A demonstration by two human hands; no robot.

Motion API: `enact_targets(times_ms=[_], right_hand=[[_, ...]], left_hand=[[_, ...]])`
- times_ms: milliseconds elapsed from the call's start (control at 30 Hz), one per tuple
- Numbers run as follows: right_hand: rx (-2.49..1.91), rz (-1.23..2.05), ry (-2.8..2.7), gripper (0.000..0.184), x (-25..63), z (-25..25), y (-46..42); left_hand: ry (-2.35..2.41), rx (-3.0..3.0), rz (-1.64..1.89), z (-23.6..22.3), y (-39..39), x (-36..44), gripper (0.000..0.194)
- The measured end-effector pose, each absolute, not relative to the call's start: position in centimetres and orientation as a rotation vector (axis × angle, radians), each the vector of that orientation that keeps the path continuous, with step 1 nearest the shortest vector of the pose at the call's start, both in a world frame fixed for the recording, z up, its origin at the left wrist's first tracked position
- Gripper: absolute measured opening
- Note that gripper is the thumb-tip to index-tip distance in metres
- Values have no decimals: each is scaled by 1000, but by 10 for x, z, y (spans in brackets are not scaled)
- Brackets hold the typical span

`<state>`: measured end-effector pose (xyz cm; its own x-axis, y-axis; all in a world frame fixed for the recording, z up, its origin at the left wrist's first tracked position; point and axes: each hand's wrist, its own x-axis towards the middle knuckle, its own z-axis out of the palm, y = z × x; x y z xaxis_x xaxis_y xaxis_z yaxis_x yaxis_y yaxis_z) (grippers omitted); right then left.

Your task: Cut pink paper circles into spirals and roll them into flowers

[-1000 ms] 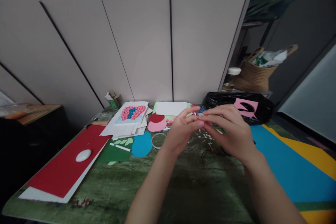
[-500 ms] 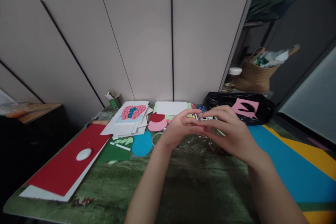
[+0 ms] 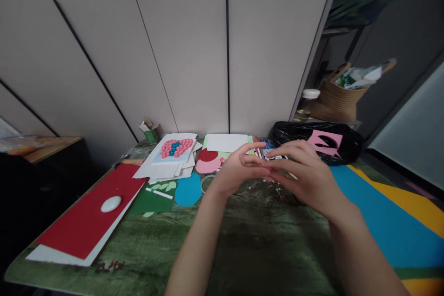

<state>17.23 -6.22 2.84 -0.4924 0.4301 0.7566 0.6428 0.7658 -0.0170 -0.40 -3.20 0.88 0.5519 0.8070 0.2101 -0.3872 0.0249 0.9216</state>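
Note:
My left hand (image 3: 239, 169) and my right hand (image 3: 300, 169) are raised over the middle of the table, their fingertips meeting. Both hands have curved fingers, with thumb and fingers drawn together. Whatever lies between the fingertips is too small or hidden to name; a trace of pink shows just below them. Behind the left hand lie a pink paper shape (image 3: 208, 165) and a dark red one (image 3: 207, 155). A roll of tape (image 3: 207, 185) rests by the left wrist. On a white card stands a heart of pink balls (image 3: 184, 147) with blue ones in its middle.
Red paper (image 3: 86, 215) with a white oval object (image 3: 111, 204) covers the table's left. Blue cut paper (image 3: 188, 190), green paper (image 3: 147, 199) and a white pen (image 3: 158, 193) lie nearer the middle. Large blue sheets (image 3: 385, 222) and a black bag (image 3: 291, 132) are at right.
My right hand has shifted slightly right, and its fingertips have slid a little against the left ones. My left hand stays almost in place.

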Motion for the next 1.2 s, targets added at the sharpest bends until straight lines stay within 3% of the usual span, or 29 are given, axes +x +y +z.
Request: enact_targets(times_ms=[267,833,1200], right_hand=[[-820,-507,-1953,27,168,23,-58],[-888,-4,-2418,20,177,37,-72],[-919,-419,-2164,25,179,27,-60]], left_hand=[[355,966,1106,8,-37,11,55],[503,1331,873,9,-31,-9,57],[361,913,1110,1,-33,19,50]])
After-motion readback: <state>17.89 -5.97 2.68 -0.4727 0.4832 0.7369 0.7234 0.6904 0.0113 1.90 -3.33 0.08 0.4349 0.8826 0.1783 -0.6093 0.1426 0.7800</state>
